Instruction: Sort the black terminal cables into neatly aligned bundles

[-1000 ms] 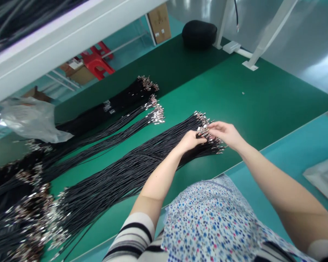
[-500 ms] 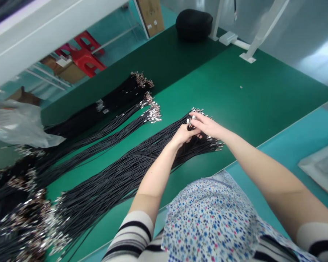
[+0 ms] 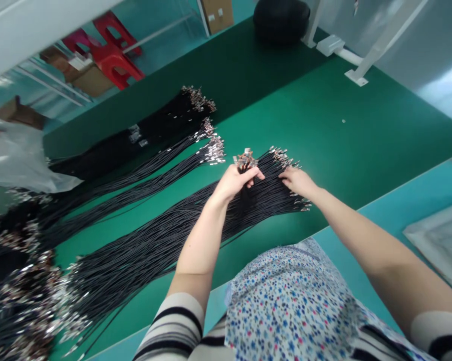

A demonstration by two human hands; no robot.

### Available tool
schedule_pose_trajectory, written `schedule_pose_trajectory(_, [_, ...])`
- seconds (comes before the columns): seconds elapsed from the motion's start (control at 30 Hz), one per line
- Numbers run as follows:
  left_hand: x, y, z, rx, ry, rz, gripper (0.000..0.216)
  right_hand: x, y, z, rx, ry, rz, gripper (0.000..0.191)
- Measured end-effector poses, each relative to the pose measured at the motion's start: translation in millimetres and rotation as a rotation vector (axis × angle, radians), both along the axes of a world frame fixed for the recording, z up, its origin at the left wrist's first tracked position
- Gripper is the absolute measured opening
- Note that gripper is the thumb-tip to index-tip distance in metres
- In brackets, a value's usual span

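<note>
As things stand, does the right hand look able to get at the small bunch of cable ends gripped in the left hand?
Probably yes: the right hand rests on the spread cables beside the left hand, with nothing between it and the gripped bunch.

A green mat covers the worktable, edged by a teal strip. White frame legs stand at the far corner beside a black cushion. Beyond the table lie 2 red stools, cardboard boxes and a glossy grey floor catching bright light.
</note>
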State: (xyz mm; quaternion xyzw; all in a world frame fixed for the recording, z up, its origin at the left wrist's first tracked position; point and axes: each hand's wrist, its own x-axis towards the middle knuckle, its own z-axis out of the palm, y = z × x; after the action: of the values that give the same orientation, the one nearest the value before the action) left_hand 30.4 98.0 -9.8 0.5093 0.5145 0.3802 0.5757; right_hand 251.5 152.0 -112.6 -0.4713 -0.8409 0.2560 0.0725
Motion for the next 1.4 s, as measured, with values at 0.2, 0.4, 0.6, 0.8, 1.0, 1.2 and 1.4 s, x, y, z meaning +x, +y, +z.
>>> schedule_pose_trajectory(0.2, [-28,-13,16.8,0.014,-0.224,0.203,0.026,-3,-17,-7.8,0.405,-0.349,0.315,0.025])
schedule_pose_trajectory(0.4, [-74,-29,55.6,0.016,-0.412,0.442,0.027,-2,-13,23.9,0.336,-0.397,0.408,0.019])
schedule_pose_trajectory(0.6, [-25,-31,42.7,-0.011,-0.117,0.24,0.021,-20,-18,111.4,0.141,-0.327,0.433,0.016])
schedule_pose_trajectory(0.8, [38,-17,-1.9,-0.096,0.172,-0.139,0.015,-26,-20,147.5,0.082,-0.101,0.397,0.008])
schedule_pose_trajectory(1.0, [43,-13,-13.3,-0.071,0.257,-0.072,0.012,-5,-23,100.3,-0.331,0.653,-0.079,0.036])
schedule_pose_trajectory(1.2, [55,-9,-20.1,-0.01,0.317,-0.057,0.013,-23,-38,89.1,-0.311,0.643,-0.17,0.04])
schedule_pose_trajectory(1.4, [56,-9,-19.6,-0.057,0.235,-0.082,0.018,-25,-34,95.9,-0.322,0.512,-0.103,0.04])
